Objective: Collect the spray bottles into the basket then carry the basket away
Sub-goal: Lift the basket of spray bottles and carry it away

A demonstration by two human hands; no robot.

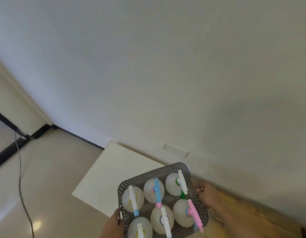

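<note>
Grey perforated plastic basket (163,170) holds six translucent spray bottles (154,190) upright, in two rows. Left hand (114,224) grips the left handle, fingers curled over the rim; right hand (208,194) grips the right handle (196,184), fingers wrapped around it. Basket sits over the white table (118,169) edge and wooden surface (243,213), by the wall (166,66).

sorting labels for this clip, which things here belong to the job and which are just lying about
Job: grey basket; six spray bottles in it; left hand and right hand on its sides.
Lying about: white board; grey cable; wooden surface.
</note>
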